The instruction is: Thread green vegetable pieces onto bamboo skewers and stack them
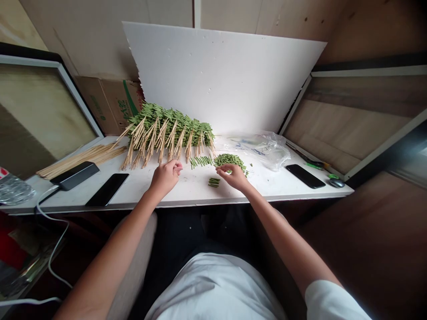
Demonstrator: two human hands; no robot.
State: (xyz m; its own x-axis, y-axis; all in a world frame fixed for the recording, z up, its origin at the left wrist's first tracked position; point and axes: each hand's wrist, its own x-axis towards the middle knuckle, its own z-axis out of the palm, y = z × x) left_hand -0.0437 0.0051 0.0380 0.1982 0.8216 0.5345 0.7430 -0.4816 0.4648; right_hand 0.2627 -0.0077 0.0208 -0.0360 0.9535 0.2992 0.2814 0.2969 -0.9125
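Note:
My left hand (166, 176) is closed above the table, its thumb and fingers pressed together; what they hold, if anything, is too small to make out. A row of cut green bean pieces (201, 162) lies side by side just right of its fingertips. My right hand (234, 176) is pinched at the near left edge of a heap of cut green beans (230, 159); its fingertips hide what they grip. A small neat bundle of bean pieces (214, 182) rests on the table below and left of it. Behind, a large stack of skewered green beans (176, 122) has its wooden sticks pointing toward me.
Loose wooden skewers (83, 159) and a black box (75, 174) with a white cable lie left, near a phone (107, 189). A clear plastic bag (267, 149), another phone (305, 176) and a mouse (336, 182) are right. A white board (227, 75) stands behind.

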